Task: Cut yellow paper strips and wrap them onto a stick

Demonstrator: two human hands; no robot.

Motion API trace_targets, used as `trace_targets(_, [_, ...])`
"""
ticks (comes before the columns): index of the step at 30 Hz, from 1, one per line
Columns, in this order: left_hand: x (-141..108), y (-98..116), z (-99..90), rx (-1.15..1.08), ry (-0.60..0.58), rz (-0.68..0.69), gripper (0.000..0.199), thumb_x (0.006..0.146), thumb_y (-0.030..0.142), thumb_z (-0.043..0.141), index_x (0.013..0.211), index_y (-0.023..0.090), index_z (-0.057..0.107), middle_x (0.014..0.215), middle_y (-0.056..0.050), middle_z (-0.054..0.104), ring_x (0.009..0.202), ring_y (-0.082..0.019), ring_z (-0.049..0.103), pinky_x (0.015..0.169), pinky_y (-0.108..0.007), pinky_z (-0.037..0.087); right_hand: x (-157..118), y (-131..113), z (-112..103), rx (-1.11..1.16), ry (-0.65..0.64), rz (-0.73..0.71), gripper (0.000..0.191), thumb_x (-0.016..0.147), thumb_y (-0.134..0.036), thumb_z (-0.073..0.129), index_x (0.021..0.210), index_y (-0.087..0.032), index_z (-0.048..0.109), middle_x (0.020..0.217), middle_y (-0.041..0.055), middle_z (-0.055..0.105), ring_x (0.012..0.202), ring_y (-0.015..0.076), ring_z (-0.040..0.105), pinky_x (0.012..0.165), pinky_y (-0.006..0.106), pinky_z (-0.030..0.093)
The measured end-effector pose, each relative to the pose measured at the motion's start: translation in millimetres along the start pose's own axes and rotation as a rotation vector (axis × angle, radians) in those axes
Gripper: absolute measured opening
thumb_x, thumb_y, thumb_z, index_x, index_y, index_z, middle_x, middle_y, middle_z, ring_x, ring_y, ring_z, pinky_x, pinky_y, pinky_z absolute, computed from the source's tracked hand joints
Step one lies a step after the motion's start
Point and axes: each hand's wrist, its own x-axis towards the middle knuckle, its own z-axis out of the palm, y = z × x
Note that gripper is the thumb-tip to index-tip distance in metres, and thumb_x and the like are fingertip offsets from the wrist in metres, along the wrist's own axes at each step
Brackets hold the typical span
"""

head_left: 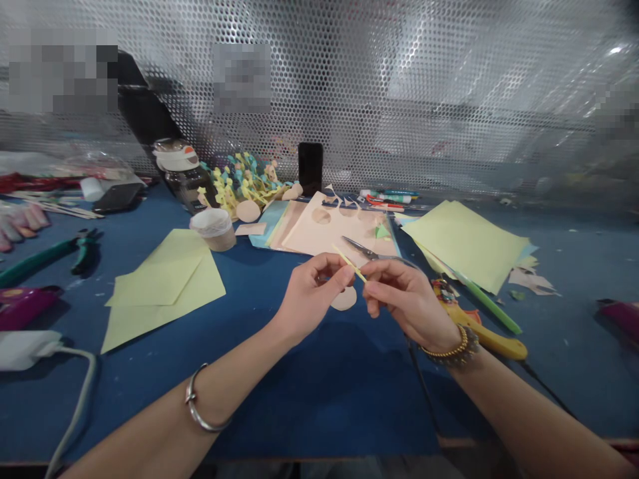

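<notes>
Yellow strip, pinched between both hands, above blue table

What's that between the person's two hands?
A thin yellow strip, running from the left hand to the right hand. The head view also shows a pale disc on the table between them.

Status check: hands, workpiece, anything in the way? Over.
Left hand and right hand pinching thin yellow strip. Strip slanted between them. Scissors just beyond, pale disc below; neither blocks it.
</notes>
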Motion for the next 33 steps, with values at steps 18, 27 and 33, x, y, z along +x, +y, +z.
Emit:
trace_targets(18, [-0.5,3.3,-1.2,-0.039,-0.098,0.013,0.021,0.084,0.037,0.059,0.08,0.016,0.06,0.075,-0.001,0.062,0.069,-0.011,0.058,0.062,-0.023,0.045,-0.7,-4.3,1.6,0.023,-0.027,0.044,0.016,0.078,-0.02,0.068,0.093,-0.018,0.066,0.065,-0.0026,0.062,0.048,0.008,0.058,0.046,0.02,0.05])
trace_targets(27, [-0.8,4.2,-1.0,-0.051,-0.126,0.015,0.021,0.086,0.036,0.057,0.079,0.017,0.057,0.074,-0.001,0.058,0.068,-0.011,0.055,0.062,-0.024,0.043,-2.2,-1.9,-1.6,-0.028,-0.075,0.015,0.017,0.081,-0.021,0.067,0.097,-0.019,0.063,0.068,-0.0022,0.062,0.049,0.0081,0.059,0.047,0.021,0.051])
trace_targets(33, [-1.6,4.5,-1.2,-0.056,-0.15,0.012,0.02,0.086,0.036,0.057,0.078,0.018,0.057,0.076,-0.001,0.059,0.07,-0.011,0.056,0.062,-0.024,0.043,-1.9,0.7,-3.1,-0.059,-0.105,-0.027,0.017,0.082,-0.021,0.066,0.098,-0.021,0.061,0.07,-0.0027,0.061,0.051,0.0082,0.059,0.049,0.022,0.051])
